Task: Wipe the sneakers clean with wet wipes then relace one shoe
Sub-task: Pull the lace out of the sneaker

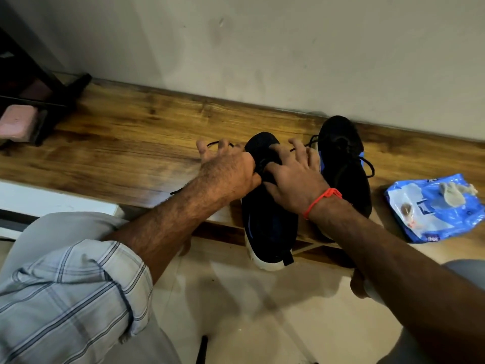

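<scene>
From my remote feed, both hands cover the lacing of the near sneaker (pixel 267 216), so I cannot tell how its lace (pixel 217 143) runs. The wipes pack (pixel 433 208) is blurred, its print unreadable. A pink object (pixel 18 124) is cut off at left.

Both my hands are on the near sneaker (pixel 267 206) at the wooden ledge (pixel 118 143). My left hand (pixel 225 169) and right hand (pixel 294 177) each pinch its black lace (pixel 214 143). The second sneaker (pixel 343 164) sits beside it, the wipes pack (pixel 433 208) just right.
</scene>
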Tool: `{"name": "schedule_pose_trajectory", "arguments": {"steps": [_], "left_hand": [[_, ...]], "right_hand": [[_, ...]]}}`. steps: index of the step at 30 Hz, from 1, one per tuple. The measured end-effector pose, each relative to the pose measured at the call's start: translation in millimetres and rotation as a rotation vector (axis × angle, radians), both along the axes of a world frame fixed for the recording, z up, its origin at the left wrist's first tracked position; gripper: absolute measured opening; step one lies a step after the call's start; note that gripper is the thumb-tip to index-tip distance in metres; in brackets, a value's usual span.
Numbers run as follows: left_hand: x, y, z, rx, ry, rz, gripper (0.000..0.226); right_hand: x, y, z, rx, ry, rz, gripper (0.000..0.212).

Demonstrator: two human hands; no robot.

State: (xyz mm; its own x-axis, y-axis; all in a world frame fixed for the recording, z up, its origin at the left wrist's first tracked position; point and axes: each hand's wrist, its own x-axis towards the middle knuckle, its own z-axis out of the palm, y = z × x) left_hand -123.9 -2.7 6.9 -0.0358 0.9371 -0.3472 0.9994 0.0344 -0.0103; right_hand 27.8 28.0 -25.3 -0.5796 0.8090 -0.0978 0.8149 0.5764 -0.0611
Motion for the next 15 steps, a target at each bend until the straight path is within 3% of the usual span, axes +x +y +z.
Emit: {"name": "schedule_pose_trajectory", "arguments": {"steps": [2, 4, 10, 13, 15], "left_hand": [[-0.4, -0.5, 0.6, -0.013, 0.0, 0.011, 0.034], [-0.7, -0.6, 2.3, -0.043, 0.021, 0.015, 0.034], [-2.9, -1.1, 2.2, -0.058, 0.014, 0.027, 0.032], [-0.4, -2.5, 1.8, -0.017, -0.002, 0.006, 0.029], [-0.2, -2.6, 1.5, -0.002, -0.006, 0.001, 0.03]], "right_hand": [[-1.9, -0.3, -1.1, -0.012, -0.004, 0.037, 0.031], [3.5, 8.6, 5.4, 0.014, 0.112, 0.04, 0.025], [56.6, 60.0, 51.9, 0.159, 0.502, -0.318, 0.031], [56.1, 57.7, 44.2, -0.015, 0.642, -0.417, 0.031], [49.5, 51.9, 34.2, -0.158, 0.616, -0.41, 0.058]]}}
